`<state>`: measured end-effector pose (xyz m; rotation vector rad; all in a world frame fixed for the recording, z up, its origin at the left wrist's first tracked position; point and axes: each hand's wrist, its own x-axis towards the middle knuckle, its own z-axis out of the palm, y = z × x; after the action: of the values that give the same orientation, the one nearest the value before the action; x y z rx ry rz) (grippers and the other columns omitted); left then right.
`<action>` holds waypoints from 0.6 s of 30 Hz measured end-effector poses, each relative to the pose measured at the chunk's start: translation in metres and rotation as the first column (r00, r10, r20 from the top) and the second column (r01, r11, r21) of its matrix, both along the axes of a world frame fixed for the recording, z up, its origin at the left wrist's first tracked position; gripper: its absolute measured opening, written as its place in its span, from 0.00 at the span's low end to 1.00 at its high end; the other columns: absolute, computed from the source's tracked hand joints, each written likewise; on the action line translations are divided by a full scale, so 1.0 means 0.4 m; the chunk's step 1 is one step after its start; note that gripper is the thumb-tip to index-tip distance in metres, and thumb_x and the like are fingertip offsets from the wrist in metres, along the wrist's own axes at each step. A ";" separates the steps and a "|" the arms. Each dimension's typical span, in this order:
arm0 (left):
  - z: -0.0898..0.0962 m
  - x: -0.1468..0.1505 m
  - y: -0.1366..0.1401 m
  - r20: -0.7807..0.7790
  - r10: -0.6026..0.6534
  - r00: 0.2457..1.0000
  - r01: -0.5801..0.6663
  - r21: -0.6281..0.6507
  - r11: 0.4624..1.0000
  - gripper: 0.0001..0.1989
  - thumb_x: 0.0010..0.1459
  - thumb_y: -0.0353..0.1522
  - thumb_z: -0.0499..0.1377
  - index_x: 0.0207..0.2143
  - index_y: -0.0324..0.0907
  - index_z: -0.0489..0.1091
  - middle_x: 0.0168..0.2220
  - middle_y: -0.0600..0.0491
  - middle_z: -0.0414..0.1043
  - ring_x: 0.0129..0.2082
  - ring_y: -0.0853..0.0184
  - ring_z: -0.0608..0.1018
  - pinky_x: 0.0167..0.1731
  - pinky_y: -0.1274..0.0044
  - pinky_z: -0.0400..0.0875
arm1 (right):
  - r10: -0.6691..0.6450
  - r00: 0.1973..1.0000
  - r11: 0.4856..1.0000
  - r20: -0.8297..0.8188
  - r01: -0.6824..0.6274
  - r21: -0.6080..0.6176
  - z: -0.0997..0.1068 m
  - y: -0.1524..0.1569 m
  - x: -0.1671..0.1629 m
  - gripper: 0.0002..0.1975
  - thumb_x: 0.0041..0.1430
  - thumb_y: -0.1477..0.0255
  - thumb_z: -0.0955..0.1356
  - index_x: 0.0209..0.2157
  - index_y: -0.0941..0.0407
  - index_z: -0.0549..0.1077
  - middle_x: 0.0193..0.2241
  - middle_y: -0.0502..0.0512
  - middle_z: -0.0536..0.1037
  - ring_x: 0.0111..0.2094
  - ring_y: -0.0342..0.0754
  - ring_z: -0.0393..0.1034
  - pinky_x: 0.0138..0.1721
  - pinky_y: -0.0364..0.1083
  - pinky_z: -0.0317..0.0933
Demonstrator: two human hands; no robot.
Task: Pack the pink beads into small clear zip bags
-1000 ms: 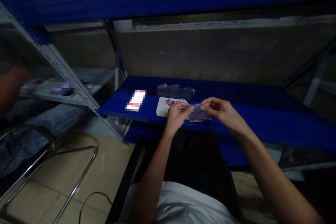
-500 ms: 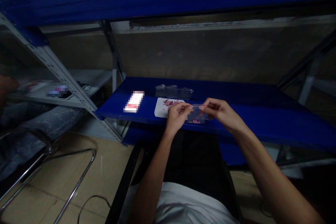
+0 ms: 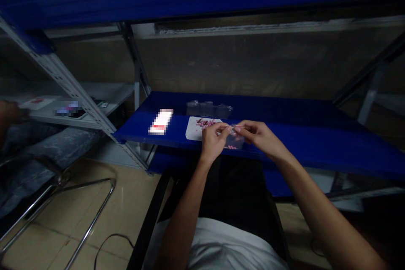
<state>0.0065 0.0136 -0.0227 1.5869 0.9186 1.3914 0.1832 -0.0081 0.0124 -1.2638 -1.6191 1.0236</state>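
One thin, clear plastic bag (image 3: 238, 141), pink bits (image 3: 232, 147) at its bottom, was held over the front edge of the smooth blue shelf (image 3: 300, 143). The left hand (image 3: 212, 142) and right hand (image 3: 257, 134) pinched its top between fingertips, forearms converging. Beside the left lay one white, round-cornered tray (image 3: 192, 133) of small pink pieces (image 3: 205, 124); behind, three clear bags (image 3: 207, 109) in a row.
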 end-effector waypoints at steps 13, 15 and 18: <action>0.016 0.040 -0.009 -0.170 -0.050 0.984 0.065 0.083 0.994 0.08 0.64 0.30 0.59 0.33 0.43 0.78 0.32 0.52 0.81 0.34 0.63 0.81 0.42 0.74 0.72 | -0.002 0.966 0.989 0.258 -0.036 0.143 0.031 -0.022 0.059 0.23 0.60 0.47 0.71 0.33 0.54 0.81 0.31 0.57 0.83 0.34 0.54 0.76 0.38 0.50 0.67; 0.027 0.047 -0.017 -0.213 0.006 0.977 0.022 0.129 0.991 0.09 0.64 0.28 0.59 0.32 0.45 0.78 0.33 0.52 0.81 0.36 0.62 0.80 0.42 0.73 0.72 | -0.014 0.977 0.992 0.213 -0.014 0.127 0.035 -0.021 0.062 0.24 0.56 0.45 0.73 0.33 0.53 0.81 0.32 0.58 0.83 0.34 0.55 0.76 0.38 0.50 0.68; 0.041 0.051 -0.026 -0.251 0.017 0.968 0.027 0.173 0.984 0.10 0.63 0.28 0.59 0.32 0.45 0.78 0.34 0.52 0.81 0.37 0.62 0.80 0.43 0.73 0.72 | -0.037 0.981 0.991 0.192 0.012 0.131 0.044 -0.025 0.065 0.25 0.53 0.44 0.74 0.33 0.54 0.81 0.32 0.58 0.83 0.34 0.55 0.76 0.38 0.50 0.68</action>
<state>0.0270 0.0032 -0.0063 1.9321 0.9584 1.3167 0.2094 -0.0183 0.0301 -1.3250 -1.7829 0.7856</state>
